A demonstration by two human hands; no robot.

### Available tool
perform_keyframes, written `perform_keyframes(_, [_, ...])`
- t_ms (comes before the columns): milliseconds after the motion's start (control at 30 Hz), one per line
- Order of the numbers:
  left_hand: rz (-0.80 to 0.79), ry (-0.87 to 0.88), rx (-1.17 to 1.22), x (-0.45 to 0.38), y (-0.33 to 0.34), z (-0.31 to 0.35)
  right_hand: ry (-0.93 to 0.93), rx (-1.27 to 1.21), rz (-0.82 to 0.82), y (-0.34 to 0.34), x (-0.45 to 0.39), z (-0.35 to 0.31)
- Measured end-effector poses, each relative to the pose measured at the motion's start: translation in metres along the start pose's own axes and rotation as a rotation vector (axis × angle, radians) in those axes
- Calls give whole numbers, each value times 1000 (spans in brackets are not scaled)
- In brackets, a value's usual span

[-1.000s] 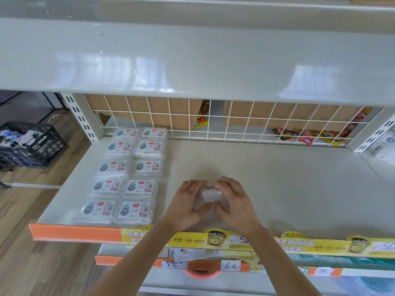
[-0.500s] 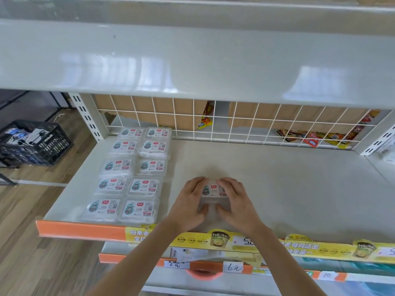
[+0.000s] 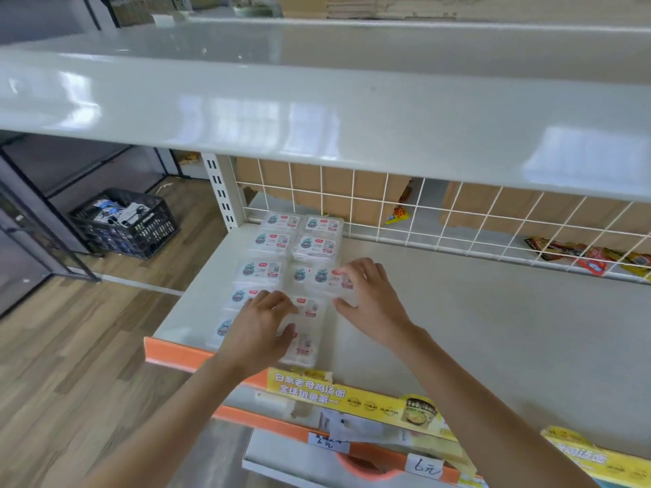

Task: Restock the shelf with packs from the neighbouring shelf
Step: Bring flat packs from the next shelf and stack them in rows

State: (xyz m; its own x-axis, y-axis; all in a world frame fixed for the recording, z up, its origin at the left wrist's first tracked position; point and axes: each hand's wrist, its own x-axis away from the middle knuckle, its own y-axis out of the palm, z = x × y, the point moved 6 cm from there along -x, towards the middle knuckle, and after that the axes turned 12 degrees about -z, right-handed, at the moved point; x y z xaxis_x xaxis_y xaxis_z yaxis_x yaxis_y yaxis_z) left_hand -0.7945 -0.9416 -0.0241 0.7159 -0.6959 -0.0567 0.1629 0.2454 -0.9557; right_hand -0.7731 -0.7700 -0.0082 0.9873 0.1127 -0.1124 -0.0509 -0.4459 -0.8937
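Head view: right hand pinches clear plastic pack w/ white printed label, fingers on far edge, thumb on near edge, setting it atop right column of same packs at left end of white metal shelf, prob. to keep rows flush. Left hand rests flat, fingers relaxed, on front packs, likely steadying them.

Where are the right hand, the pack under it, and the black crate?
right hand [image 3: 373, 304]: head view, back of the hand.
pack [image 3: 326, 278]: head view, printed label left of the fingers.
black crate [image 3: 141, 234]: head view, front mesh wall, on the floor left of the shelf.
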Motion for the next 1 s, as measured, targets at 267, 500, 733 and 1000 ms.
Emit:
perform_keyframes(267, [-9,41,3,4,4,-4,-4,230,-34,22,-43,-28])
perform_keyframes(500, [-41,175,26,-6,2,8,63,197,-58,17,-20,-23])
perform_keyframes(733, [-69,436,18,-31,29,75,213,190,25,0,87,19])
perform_keyframes(1000, [-134,638,-65,-40,71,224,398,261,87,-45,233,82])
